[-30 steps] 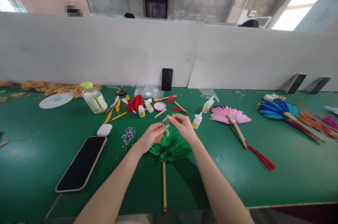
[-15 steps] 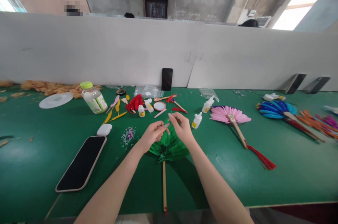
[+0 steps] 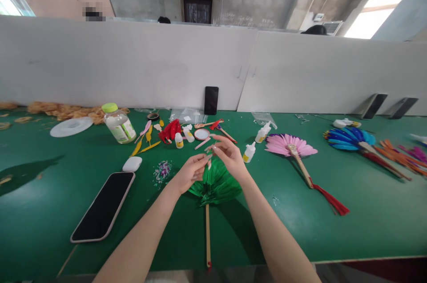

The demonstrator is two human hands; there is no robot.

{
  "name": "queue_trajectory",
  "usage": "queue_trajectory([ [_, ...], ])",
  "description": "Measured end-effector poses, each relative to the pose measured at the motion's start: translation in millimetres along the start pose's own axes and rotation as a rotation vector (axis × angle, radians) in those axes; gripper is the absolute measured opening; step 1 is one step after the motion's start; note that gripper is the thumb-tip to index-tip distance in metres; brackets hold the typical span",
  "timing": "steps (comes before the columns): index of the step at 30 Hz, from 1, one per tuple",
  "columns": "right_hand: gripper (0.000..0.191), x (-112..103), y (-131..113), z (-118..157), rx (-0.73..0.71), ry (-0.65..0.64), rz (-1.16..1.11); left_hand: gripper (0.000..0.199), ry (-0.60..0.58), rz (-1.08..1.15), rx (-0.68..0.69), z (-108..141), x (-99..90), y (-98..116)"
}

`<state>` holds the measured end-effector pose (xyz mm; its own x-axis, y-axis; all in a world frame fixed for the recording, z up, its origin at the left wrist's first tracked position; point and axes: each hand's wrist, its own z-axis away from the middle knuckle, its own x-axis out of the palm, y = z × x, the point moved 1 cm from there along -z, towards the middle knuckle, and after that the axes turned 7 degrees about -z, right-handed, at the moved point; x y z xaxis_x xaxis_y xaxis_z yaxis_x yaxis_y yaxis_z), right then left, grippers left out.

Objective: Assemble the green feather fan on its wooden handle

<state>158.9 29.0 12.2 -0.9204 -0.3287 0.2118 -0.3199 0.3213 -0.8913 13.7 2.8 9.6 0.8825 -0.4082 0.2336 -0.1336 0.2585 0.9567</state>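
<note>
A green feather fan lies on the green table with its wooden handle toward me. Over its upper part, my left hand has its fingers pinched together around something I cannot make out. My right hand meets it from the right, thumb and a finger close to the left fingertips, another finger lifted and stretched out. Whatever lies between the fingertips is too small to name. Left of the fan is a small pile of purple and white bits.
A phone, white case and green-lidded jar are at left. Glue bottles, a pink fan and a blue fan stand or lie to the right. Behind are red feathers and a white partition.
My right hand's fingers have spread, with one now lifted and extended. My left hand has shifted very slightly down. A shadow has grown on the table at the far left.
</note>
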Motion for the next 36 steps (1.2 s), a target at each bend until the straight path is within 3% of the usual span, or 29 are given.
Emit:
queue_trajectory([
  [12, 0.03, 4, 0, 2, 0.03, 0.099, -0.058, 0.023, -0.045, 0.059, -0.021, 1, -2.1, -2],
  [36, 0.025, 13, -1, 5, -0.085, 0.199, 0.095, 0.024, -0.051, 0.033, -0.015, 2, 0.9, -1],
])
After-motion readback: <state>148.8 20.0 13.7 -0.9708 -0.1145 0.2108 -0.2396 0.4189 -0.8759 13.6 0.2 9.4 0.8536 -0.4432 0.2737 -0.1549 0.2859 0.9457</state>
